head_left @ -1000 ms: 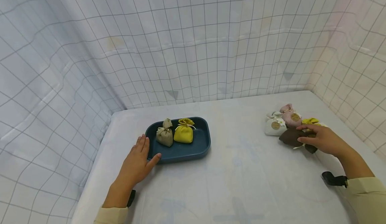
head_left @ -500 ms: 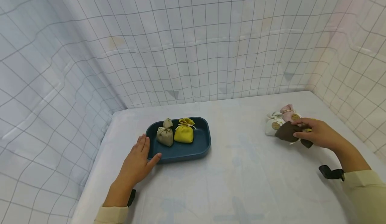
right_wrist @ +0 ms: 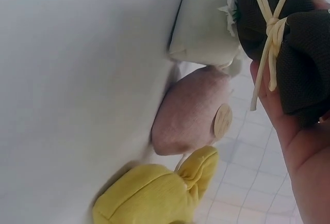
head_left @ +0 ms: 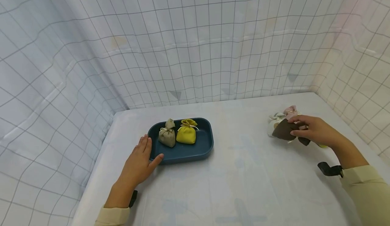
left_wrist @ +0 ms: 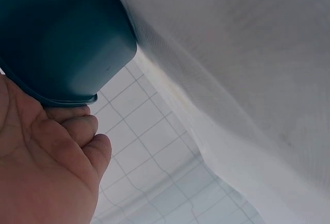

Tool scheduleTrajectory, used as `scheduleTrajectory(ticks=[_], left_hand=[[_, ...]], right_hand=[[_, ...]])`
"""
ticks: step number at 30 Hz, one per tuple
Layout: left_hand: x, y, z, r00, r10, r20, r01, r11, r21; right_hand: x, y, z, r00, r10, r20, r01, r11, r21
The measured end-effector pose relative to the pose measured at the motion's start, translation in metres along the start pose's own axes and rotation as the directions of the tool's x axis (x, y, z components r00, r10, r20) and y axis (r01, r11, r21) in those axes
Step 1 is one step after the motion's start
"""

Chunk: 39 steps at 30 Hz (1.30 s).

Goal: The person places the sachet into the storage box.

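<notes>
My right hand (head_left: 317, 130) pinches a dark brown drawstring pouch (head_left: 284, 130) in the head view. In the right wrist view a cream cord is tied round the neck of that brown pouch (right_wrist: 304, 53), which is held up off the table. Behind it stand a white pouch (right_wrist: 203, 22), a pink pouch (right_wrist: 191, 113) with a round tag, and a yellow pouch (right_wrist: 149, 195). My left hand (head_left: 137, 163) rests with straight fingers against the left end of a dark blue tray (head_left: 182, 157). Inside the tray sit an olive pouch (head_left: 167, 138) and a yellow pouch (head_left: 186, 135).
A white cloth covers the table (head_left: 237, 185). White grid-patterned curtains (head_left: 195, 43) hang at the back and along both sides.
My right hand has lifted the brown pouch and carried it leftward, across the front of the white and pink pouches. The left hand and the tray have stayed in place.
</notes>
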State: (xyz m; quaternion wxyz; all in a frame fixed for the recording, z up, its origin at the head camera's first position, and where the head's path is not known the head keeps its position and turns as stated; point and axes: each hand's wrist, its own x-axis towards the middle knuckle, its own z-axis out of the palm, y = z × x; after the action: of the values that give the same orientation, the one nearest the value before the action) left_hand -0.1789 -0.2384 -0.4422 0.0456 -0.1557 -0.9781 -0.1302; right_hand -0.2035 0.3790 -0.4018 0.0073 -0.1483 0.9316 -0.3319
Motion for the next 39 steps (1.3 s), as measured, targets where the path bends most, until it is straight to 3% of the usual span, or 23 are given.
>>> scheduleTrajectory(ticks=[5,22,39], left_hand=[[0.000,0.000,0.001,1.000,-0.005,0.002,0.005,1.000,-0.003],[-0.001,-0.001,0.000,1.000,-0.013,0.005,0.013,1.000,0.003],[0.000,-0.002,0.002,1.000,-0.003,-0.003,0.003,1.000,-0.001]], right_hand=[[0.009,-0.008,0.001,0.999,-0.019,0.031,0.018,0.999,0.030],[0.052,-0.036,0.005,0.981,-0.149,0.121,0.163,0.980,-0.118],[0.086,-0.072,0.017,0.967,-0.102,0.235,0.145,0.975,-0.171]])
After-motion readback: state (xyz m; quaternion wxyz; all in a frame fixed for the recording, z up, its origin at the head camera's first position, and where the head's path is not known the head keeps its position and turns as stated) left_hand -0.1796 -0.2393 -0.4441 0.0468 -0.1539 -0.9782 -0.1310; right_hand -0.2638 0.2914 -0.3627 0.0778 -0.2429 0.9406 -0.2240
